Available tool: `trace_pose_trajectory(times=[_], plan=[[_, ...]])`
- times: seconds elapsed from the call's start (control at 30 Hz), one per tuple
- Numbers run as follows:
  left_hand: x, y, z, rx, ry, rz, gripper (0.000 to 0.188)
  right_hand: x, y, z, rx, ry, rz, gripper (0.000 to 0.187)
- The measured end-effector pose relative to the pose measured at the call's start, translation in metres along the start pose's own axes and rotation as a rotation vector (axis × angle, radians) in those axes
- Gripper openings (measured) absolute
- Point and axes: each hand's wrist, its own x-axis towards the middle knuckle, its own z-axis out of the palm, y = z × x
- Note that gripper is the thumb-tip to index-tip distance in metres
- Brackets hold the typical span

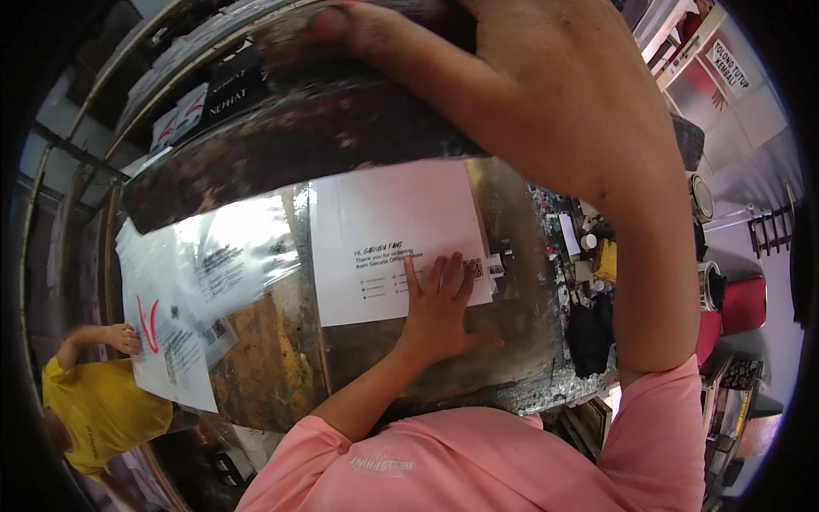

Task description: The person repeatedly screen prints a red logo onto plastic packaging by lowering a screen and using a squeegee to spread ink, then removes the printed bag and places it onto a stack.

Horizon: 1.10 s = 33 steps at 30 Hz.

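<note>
A white printed sheet (375, 213) lies on the worn table in front of me. My left hand (439, 299) rests flat on its lower right part, fingers spread. Close to the camera, a dark, paint-stained frame edge (299, 141) slants across the upper part of the head view, above the sheet's far edge. My right hand (546, 85) grips this frame from above, with the thumb stretched along it; its other fingers are out of sight past the top. Small printed tags (496, 266) show beside the sheet's right edge.
Clear plastic-covered sheets (205, 264) are piled at the left, where a person in a yellow shirt (111, 414) has a hand on them. Several small pots and a black cloth (590, 334) crowd the table's right side. A rack (77, 136) stands far left.
</note>
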Motion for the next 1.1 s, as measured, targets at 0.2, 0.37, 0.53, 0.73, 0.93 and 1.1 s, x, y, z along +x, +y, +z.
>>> trace_pose_trajectory(times=[0.2,0.37,0.53,0.73,0.93,1.1], plan=[[-0.006,-0.002,0.005,0.005,0.045,0.025,0.125,0.001,-0.001,-0.003,0.003,-0.051,0.013,0.069],[-0.010,-0.002,0.006,0.027,0.119,0.032,0.122,0.007,-0.011,-0.009,-0.042,-0.115,0.086,0.072],[-0.012,-0.005,0.013,0.063,0.240,0.032,0.120,0.006,-0.010,0.002,-0.062,-0.161,0.121,0.075],[-0.012,-0.004,0.018,0.043,0.286,0.067,0.119,-0.009,-0.002,0.019,-0.178,0.129,-0.026,0.071],[-0.019,0.000,0.004,0.026,0.349,0.146,0.106,-0.006,-0.001,0.023,-0.161,0.199,-0.008,0.067],[-0.061,-0.076,-0.076,-1.168,0.718,-0.323,0.083,-0.033,-0.009,0.028,-0.194,0.167,-0.021,0.062]])
